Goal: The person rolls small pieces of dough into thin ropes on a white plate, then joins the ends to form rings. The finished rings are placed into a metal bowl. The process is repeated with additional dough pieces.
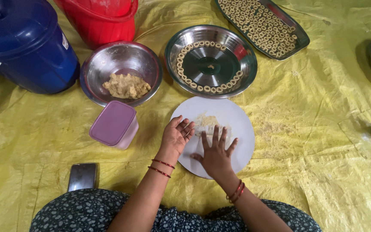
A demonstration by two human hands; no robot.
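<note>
Hands work on a round white board [237, 124] lying on a crinkled yellow plastic sheet [314, 141] spread over the floor. Right hand [217, 151] lies flat, palm down, fingers spread wide, pressing a thin pale strip of dough [209, 126] against the board; its grip holds nothing. Left hand [177, 134] rests on the board's left edge, fingers loosely curled, just beside the dough; whether it pinches anything I cannot tell. Both wrists wear thin red bangles.

Just beyond the board sits a round steel plate [211, 60] with small dough rings lining its rim. To its left, a steel bowl [121, 71] holds a lump of beige dough [126, 86]. A lilac lidded plastic box [114, 123] stands near the left hand, and a dark phone [82, 176] lies nearer the knees. An oblong steel tray [263, 26] packed with rings lies farther off. A blue lidded bucket [24, 45] and a red bucket [101, 21] stand at the far left.
</note>
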